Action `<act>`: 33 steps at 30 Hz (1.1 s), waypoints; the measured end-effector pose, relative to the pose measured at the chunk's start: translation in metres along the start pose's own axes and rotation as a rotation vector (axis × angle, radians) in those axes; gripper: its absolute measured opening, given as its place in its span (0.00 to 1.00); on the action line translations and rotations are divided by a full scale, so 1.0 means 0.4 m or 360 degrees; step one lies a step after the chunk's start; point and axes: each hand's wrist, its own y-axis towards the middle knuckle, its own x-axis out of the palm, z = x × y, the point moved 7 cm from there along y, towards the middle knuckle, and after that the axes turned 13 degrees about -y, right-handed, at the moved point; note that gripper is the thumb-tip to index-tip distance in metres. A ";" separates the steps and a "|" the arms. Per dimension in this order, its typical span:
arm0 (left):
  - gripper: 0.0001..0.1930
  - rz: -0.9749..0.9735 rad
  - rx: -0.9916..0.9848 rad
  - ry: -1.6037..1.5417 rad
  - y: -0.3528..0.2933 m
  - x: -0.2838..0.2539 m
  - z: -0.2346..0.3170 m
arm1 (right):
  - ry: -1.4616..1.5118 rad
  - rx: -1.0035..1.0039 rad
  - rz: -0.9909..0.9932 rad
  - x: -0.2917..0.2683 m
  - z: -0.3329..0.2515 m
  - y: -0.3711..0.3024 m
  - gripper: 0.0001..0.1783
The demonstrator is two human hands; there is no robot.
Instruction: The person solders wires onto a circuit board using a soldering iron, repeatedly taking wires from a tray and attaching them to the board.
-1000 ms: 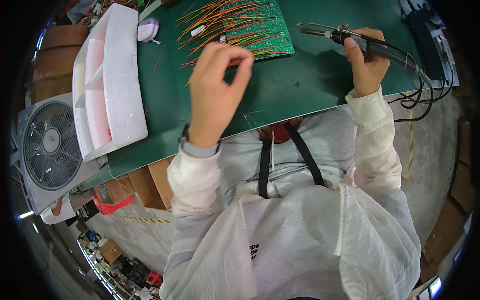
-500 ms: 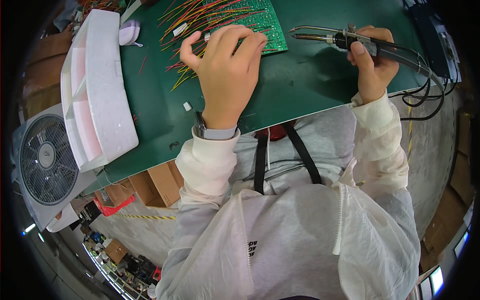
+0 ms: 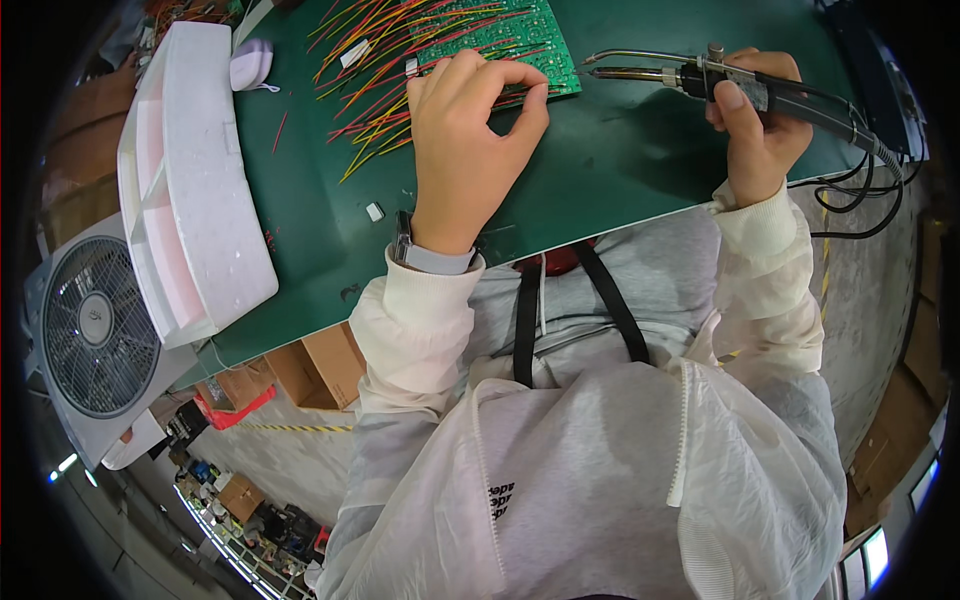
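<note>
A green circuit board (image 3: pixel 560 50) lies at the far edge of the view, with many red, yellow and black wires (image 3: pixel 375 95) fanning out to its left. My left hand (image 3: pixel 465 150) is over the board's near edge, thumb and index finger pinched together on a wire; the exact grip is partly hidden by the fingers. My right hand (image 3: pixel 760 130) is closed round a soldering iron (image 3: pixel 695 77) with a thin metal tube along its top. Its tip points left, just right of the board and apart from it.
On the green table (image 3: pixel 320 220) a white foam tray (image 3: pixel 205 180) stands at the left. Near it are a lilac case (image 3: pixel 251 65) and a small white block (image 3: pixel 375 211). A box fan (image 3: pixel 95 320) is beyond the table's left end. Black cables (image 3: pixel 870 195) hang at the right edge.
My left hand has moved slightly right, its thumb and index finger closing into a pinch by the board's edge. The soldering iron has shifted only a little to the right.
</note>
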 end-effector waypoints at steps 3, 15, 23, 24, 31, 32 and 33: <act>0.05 0.0045 0.0015 -0.0001 -0.003 0.000 -0.006 | -0.0012 -0.0035 -0.0035 0.005 -0.002 0.003 0.11; 0.04 0.0049 0.0016 0.0024 0.003 0.003 -0.012 | -0.0062 0.0023 -0.0067 0.014 0.001 0.001 0.10; 0.04 0.0028 0.0024 -0.0012 0.005 0.005 -0.009 | -0.0031 -0.0006 -0.0119 0.017 0.003 0.003 0.10; 0.04 0.0025 0.0020 -0.0011 0.004 0.006 -0.011 | -0.0029 0.0002 -0.0122 0.019 0.007 0.002 0.10; 0.04 0.0024 0.0026 0.0017 0.004 0.006 -0.008 | -0.0056 0.0028 -0.0131 0.022 0.002 0.000 0.11; 0.04 0.0025 0.0031 0.0027 0.004 0.006 -0.008 | -0.0074 0.0028 -0.0128 0.024 -0.001 0.000 0.11; 0.04 0.0024 0.0031 0.0027 0.004 0.006 -0.007 | -0.0092 0.0028 -0.0126 0.025 -0.002 0.001 0.11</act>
